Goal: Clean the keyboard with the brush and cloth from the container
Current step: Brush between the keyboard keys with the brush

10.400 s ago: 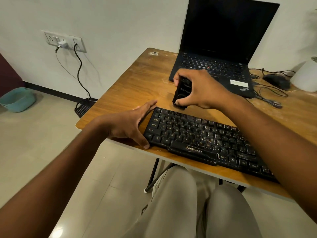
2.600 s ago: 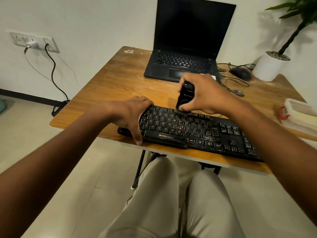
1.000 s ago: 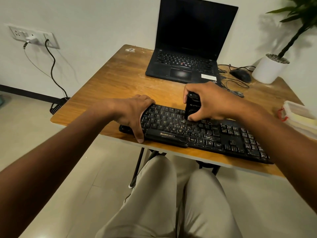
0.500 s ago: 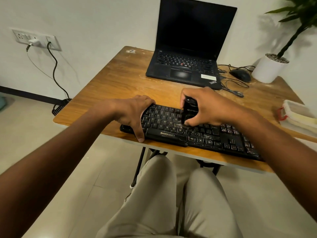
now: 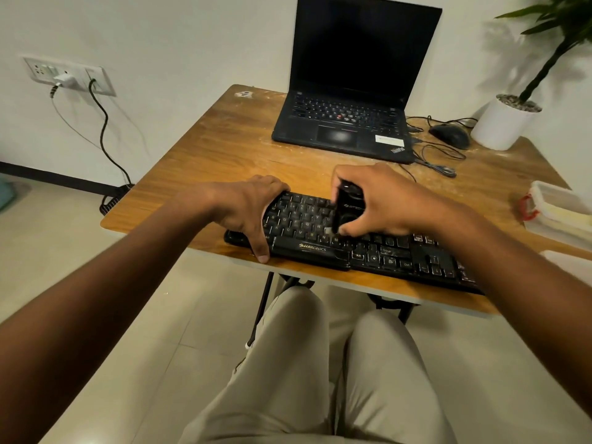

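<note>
At the upper left of the frame a wall socket (image 5: 69, 77) has a white plug and a black cable in it. Half a second ago the picture looked almost the same, but the brush has slid a little lower on the keys.

The left hand (image 5: 246, 208) sits at the left end of the keyboard (image 5: 352, 241), just as before. Its fingers curl over the back edge and its thumb presses the front edge, so it holds the keyboard.

The keyboard is black and long, with pale dust and crumbs on its keys. It lies along the near edge of the wooden table (image 5: 224, 149), in the middle of the frame. The front says "ZEBRONICS" in light letters.

The right hand (image 5: 384, 203) grips the small black brush (image 5: 347, 206), fingers wrapped round it, tip down on the keys. The writing on the brush is too blurry to read.

Behind, in the upper middle, a black laptop (image 5: 349, 123) stands open with a dark screen and says "ThinkPad". Right of it are a black mouse (image 5: 450, 135) and a white plant pot (image 5: 503, 123). At the right edge sits a clear container (image 5: 560, 213) with a red clip
</note>
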`<action>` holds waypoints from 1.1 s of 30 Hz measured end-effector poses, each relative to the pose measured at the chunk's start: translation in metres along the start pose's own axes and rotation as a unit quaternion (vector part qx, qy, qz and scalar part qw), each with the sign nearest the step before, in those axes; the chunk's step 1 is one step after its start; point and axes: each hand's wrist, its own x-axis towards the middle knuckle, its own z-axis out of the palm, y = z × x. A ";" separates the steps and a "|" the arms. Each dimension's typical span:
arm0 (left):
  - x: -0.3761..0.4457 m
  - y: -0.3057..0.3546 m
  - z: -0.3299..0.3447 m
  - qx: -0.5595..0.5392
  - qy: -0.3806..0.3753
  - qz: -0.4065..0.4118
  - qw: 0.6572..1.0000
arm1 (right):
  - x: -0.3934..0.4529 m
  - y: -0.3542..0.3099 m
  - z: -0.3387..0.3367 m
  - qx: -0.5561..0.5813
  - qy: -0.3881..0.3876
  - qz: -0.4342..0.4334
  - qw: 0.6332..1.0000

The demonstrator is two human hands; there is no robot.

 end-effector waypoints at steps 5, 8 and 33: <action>0.000 0.001 0.000 0.001 0.000 0.000 1.000 | -0.007 -0.001 -0.012 -0.005 0.041 0.003 0.999; -0.002 0.003 -0.001 -0.001 0.000 -0.004 1.000 | 0.003 -0.017 0.005 0.079 0.098 -0.027 0.992; -0.001 0.001 0.000 -0.004 0.001 -0.002 1.000 | -0.012 0.007 -0.006 0.003 0.017 0.022 1.000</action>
